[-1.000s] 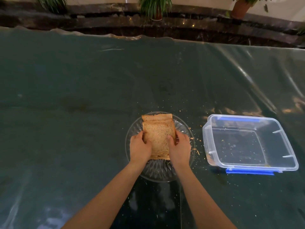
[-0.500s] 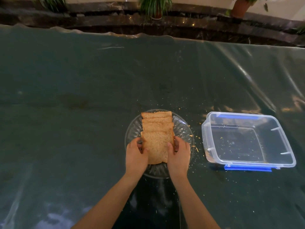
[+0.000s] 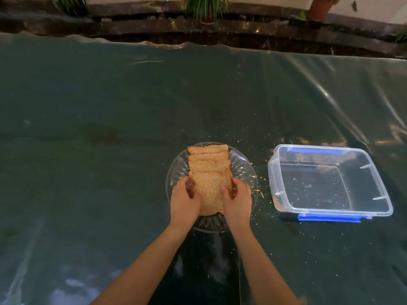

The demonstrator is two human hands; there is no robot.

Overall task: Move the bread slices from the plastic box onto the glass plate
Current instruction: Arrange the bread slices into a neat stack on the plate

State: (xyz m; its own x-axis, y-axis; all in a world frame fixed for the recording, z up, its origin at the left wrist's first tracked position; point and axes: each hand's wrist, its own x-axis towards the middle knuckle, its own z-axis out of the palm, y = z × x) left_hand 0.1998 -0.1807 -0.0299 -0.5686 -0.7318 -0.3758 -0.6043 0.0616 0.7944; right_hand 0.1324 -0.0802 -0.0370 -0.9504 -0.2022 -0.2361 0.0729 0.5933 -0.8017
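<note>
Several brown bread slices [image 3: 209, 172] lie fanned out, overlapping, on the round cut-glass plate [image 3: 242, 166] in the middle of the table. My left hand [image 3: 184, 200] and my right hand [image 3: 237, 200] grip the nearest slice by its left and right edges. The clear plastic box [image 3: 330, 180] with blue clips stands to the right of the plate. It holds only crumbs.
A dark green table under a clear plastic sheet [image 3: 110, 128] fills the view. Crumbs are scattered between plate and box. Potted plants [image 3: 206, 7] stand on a dark ledge beyond the table's far edge.
The stacked slices have been spread out toward the far rim of the plate. Both hands have drawn the nearest slice slightly toward me.
</note>
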